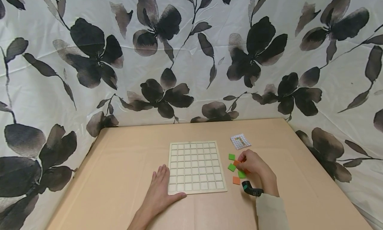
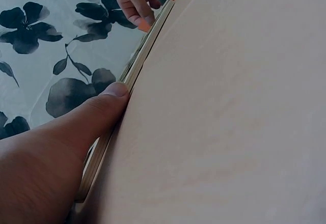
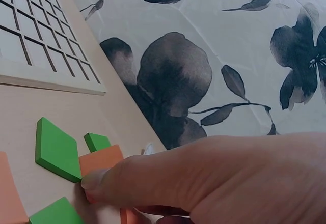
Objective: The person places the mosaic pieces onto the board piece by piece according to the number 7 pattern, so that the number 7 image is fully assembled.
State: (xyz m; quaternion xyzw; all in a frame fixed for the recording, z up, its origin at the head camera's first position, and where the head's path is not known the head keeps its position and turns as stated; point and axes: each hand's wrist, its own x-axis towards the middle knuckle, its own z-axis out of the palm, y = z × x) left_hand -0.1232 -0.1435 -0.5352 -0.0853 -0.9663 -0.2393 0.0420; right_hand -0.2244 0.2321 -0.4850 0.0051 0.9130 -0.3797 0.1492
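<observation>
A pale wooden grid board point(image 1: 194, 163) lies flat near the middle of the tabletop point(image 1: 104, 190); its square cells show no coloured tiles. The left hand point(image 1: 161, 188) rests at the board's near left corner, fingers extended along the left edge, thumb spread away from them and touching the near edge. The right hand point(image 1: 254, 163) is to the right of the board, thumb and fingertips pinching an orange tile point(image 1: 236, 163). Three green tiles point(image 1: 231, 167) and a second orange tile point(image 1: 236, 180) lie about this hand, between it and the board, the second orange one nearest the person. In the right wrist view a further orange surface shows beneath the thumb; whether it is a separate tile cannot be determined. A small gridded pattern card point(image 1: 240, 141) lies beyond the tiles. The right wrist bears a black wristband point(image 1: 251, 190) below a light sleeve point(image 1: 272, 211). Floral fabric point(image 1: 194, 65) hangs behind the tabletop.
</observation>
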